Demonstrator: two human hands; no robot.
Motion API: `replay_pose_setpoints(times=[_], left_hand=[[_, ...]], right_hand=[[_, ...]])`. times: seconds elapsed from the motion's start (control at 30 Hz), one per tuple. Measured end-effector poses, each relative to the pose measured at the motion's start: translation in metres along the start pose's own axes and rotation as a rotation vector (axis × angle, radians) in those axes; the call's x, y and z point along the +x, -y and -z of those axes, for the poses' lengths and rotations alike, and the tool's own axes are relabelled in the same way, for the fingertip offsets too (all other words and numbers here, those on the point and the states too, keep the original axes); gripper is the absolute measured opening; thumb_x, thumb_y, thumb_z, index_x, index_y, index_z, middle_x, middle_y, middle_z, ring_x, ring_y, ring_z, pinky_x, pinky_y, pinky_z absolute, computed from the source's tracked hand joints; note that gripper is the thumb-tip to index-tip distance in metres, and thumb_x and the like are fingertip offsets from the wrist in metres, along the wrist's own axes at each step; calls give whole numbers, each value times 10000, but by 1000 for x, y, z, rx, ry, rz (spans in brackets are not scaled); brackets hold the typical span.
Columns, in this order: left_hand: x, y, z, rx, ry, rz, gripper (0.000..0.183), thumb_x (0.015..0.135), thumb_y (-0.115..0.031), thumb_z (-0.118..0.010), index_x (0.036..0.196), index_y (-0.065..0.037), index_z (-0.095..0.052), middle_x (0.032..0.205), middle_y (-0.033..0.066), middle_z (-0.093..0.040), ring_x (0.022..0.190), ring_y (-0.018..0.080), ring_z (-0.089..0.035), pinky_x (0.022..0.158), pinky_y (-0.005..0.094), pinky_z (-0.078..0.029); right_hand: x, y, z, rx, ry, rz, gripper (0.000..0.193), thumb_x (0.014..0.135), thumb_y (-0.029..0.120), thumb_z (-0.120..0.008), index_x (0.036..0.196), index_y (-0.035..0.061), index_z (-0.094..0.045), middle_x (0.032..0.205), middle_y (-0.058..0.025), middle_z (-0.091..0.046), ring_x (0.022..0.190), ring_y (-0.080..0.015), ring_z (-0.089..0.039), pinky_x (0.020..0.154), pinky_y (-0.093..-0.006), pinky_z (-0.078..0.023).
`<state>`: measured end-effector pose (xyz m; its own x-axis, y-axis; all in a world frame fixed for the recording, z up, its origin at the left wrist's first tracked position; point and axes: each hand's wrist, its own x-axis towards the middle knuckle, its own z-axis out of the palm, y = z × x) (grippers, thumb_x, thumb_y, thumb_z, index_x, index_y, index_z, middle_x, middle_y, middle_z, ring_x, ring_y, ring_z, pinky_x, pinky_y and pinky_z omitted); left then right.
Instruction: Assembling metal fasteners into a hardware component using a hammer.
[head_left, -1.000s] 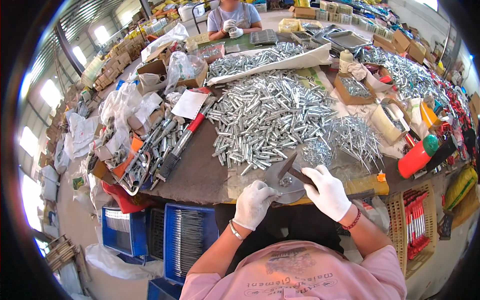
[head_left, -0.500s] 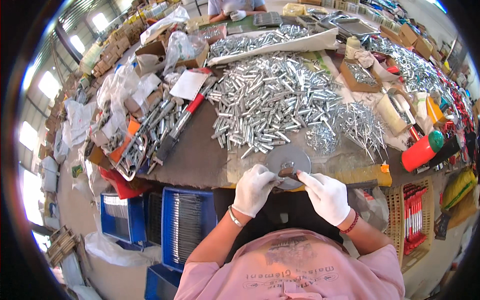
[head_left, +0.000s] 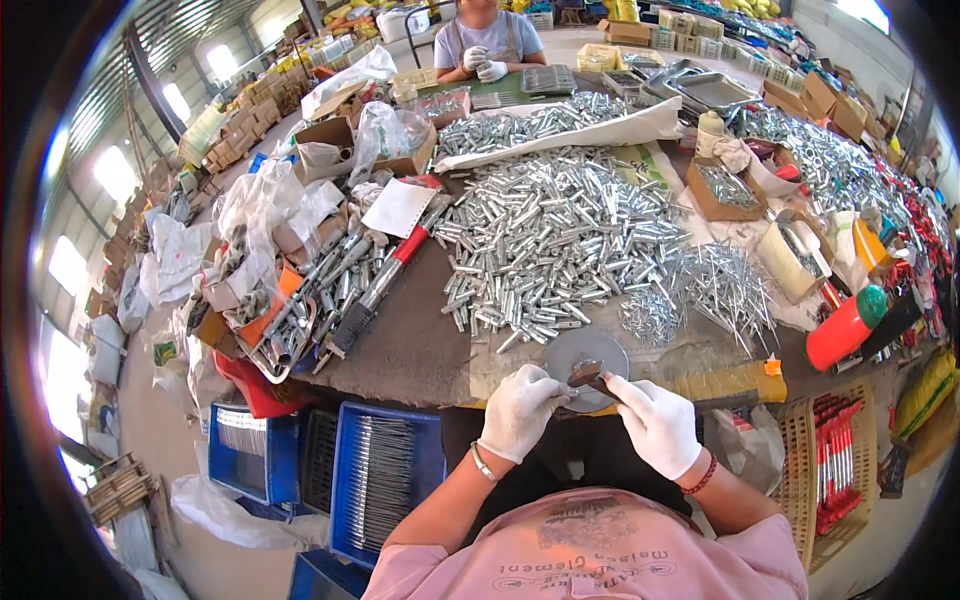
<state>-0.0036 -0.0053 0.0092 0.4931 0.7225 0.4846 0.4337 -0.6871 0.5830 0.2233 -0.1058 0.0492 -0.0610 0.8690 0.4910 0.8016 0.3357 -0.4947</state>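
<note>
My right hand (head_left: 658, 425), in a white glove, is closed round the short handle of a small hammer (head_left: 586, 374) with a dark brown head. The hammer head is over a round grey metal disc (head_left: 612, 352) at the table's near edge. On the disc's left side my gloved left hand (head_left: 522, 412) is closed, thumb and fingertips together. Whatever those fingertips hold is too small or hidden to make out. Just beyond the disc lies a wide heap of short silver metal sleeves (head_left: 560, 235). Small pins (head_left: 648, 317) and long thin nails (head_left: 730, 290) are piled to its right.
Hand tools and plastic bags crowd the table's left, near a red-handled tool (head_left: 385, 280). A red cylinder with a green end (head_left: 840, 335) lies at the right edge. Blue crates (head_left: 340, 480) stand below left, a yellow basket (head_left: 795, 470) below right. Another person (head_left: 488, 50) sits across the table.
The view has tilted up, bringing more of the person opposite into sight. The hammer head shows more clearly above the disc, and my left fingertips have drawn slightly back toward me.
</note>
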Motion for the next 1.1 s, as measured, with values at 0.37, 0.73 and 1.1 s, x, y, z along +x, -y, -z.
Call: replay_pose_setpoints(times=[0.37,0.73,1.1], left_hand=[[-13,8,-4,-48,53,6,175,794,-73,-864,954,-103,-803,915,108,-698,877,336,-709,762,424,-571],[2,29,-14,-166,64,110,116,816,-132,-864,911,-119,-798,903,89,-681,870,328,-692,752,437,-551],[-9,15,-8,-58,53,1,134,799,-71,-848,906,-123,-786,906,109,-688,889,351,-699,778,451,-568]], right_hand=[[-14,0,5,-143,120,-21,404,964,70,-677,1344,186,-747,798,-88,-625,693,-305,-675,626,-448,-552],[8,-3,8,-40,-28,-5,544,913,18,-733,1434,168,-686,950,-110,-721,778,-321,-717,687,-405,-577],[0,-11,8,73,155,-214,439,976,101,-690,1404,198,-696,1110,-135,-695,916,-382,-733,789,-471,-610]])
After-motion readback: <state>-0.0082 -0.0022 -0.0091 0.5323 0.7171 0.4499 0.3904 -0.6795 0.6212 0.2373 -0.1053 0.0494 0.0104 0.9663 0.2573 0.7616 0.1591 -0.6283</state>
